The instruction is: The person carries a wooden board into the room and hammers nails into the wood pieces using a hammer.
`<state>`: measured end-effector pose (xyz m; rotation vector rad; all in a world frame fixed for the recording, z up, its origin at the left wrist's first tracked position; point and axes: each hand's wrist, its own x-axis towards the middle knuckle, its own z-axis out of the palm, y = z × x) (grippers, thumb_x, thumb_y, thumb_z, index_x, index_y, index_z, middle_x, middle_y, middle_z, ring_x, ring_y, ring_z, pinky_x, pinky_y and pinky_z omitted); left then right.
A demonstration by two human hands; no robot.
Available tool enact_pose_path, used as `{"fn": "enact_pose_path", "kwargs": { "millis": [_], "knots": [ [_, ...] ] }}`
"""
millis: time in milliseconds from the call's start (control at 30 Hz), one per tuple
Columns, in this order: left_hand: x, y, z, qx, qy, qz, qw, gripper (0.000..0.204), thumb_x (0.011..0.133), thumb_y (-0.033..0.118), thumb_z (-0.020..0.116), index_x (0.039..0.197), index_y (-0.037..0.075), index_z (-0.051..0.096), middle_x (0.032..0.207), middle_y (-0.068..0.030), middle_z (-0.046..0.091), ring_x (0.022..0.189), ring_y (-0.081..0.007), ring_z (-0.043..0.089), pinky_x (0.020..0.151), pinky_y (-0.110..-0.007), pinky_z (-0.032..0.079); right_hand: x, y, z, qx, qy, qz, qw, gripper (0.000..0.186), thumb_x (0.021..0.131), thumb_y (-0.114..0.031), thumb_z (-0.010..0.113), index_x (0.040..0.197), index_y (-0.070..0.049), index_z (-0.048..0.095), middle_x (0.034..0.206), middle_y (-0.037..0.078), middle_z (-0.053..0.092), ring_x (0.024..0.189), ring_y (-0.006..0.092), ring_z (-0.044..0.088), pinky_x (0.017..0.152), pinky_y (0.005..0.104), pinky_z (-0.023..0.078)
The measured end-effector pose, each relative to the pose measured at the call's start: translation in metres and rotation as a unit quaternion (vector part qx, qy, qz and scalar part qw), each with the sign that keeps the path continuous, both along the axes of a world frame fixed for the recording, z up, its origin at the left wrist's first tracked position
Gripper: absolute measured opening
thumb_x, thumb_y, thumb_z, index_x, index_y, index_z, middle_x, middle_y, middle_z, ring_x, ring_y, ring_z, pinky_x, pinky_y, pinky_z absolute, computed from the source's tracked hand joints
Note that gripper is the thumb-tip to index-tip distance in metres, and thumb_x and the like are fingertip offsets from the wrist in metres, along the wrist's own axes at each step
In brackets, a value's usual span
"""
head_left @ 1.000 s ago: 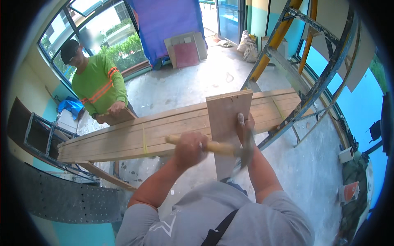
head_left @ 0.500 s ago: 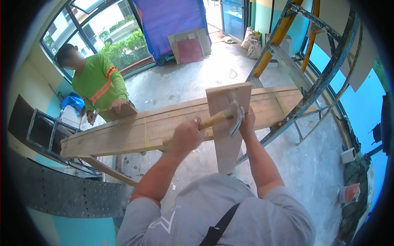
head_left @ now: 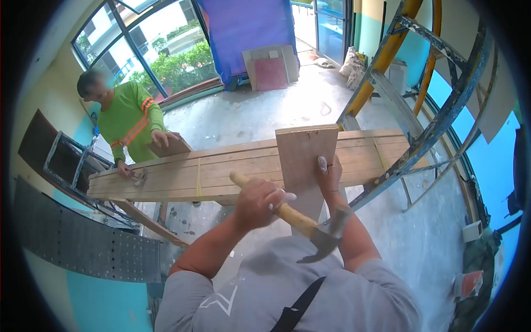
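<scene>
My left hand (head_left: 260,203) is closed round the wooden handle of a claw hammer (head_left: 301,220). The hammer head hangs in front of my chest, near my right forearm and apart from the board. With my right hand (head_left: 329,174) I grip the right edge of a plywood board (head_left: 304,155), thumb on its near face and the other fingers mostly out of sight. The board stands upright and tilted against the near side of a long stack of wooden planks (head_left: 238,176). Whether a nail is in the board, I cannot tell.
Across the planks a co-worker in a green shirt (head_left: 130,113) steadies a small board (head_left: 168,145) and holds a blurred tool. A paint-stained stepladder (head_left: 442,127) stands at the right end. A yellow strap (head_left: 199,177) crosses the planks. Sheets (head_left: 271,72) lean at the back.
My left hand has swung the hammer head back from the board's face toward my chest. My right hand still grips the board. The co-worker's tool hand has come down to the planks.
</scene>
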<state>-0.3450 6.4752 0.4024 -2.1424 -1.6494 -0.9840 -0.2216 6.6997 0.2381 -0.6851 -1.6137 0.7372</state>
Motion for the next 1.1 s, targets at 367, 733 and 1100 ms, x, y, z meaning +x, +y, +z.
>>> {"fn": "enact_pose_path", "kwargs": {
  "millis": [367, 733, 1100],
  "knots": [
    [-0.021, 0.013, -0.039, 0.054, 0.025, 0.085, 0.995, 0.018, 0.069, 0.003, 0.075, 0.078, 0.012, 0.063, 0.071, -0.008, 0.059, 0.066, -0.0298, 0.062, 0.06, -0.042, 0.048, 0.004, 0.004, 0.005, -0.049, 0.025, 0.072, 0.996, 0.038, 0.094, -0.04, 0.068, 0.095, -0.002, 0.066, 0.086, 0.02, 0.062, 0.079, 0.0433, 0.061, 0.071, 0.049, 0.047],
    [0.0, 0.006, -0.048, -0.019, -0.012, 0.259, 0.966, 0.022, 0.072, 0.005, 0.079, 0.084, 0.01, 0.062, 0.074, -0.0098, 0.065, 0.067, -0.0318, 0.065, 0.061, -0.041, 0.05, 0.018, 0.014, 0.014, 0.017, -0.014, 0.071, 0.997, 0.037, 0.094, -0.04, 0.067, 0.095, -0.003, 0.067, 0.087, 0.019, 0.062, 0.081, 0.0417, 0.061, 0.07, 0.0477, 0.047],
    [0.01, 0.018, -0.039, 0.004, 0.07, 0.155, 0.985, 0.01, 0.076, 0.009, 0.07, 0.085, 0.012, 0.067, 0.074, -0.0105, 0.062, 0.067, -0.0328, 0.061, 0.06, -0.043, 0.047, 0.026, 0.02, 0.016, -0.01, -0.034, 0.099, 0.994, 0.044, 0.096, -0.046, 0.064, 0.096, -0.003, 0.069, 0.09, 0.019, 0.064, 0.082, 0.0404, 0.062, 0.071, 0.0465, 0.048]
  ]
}}
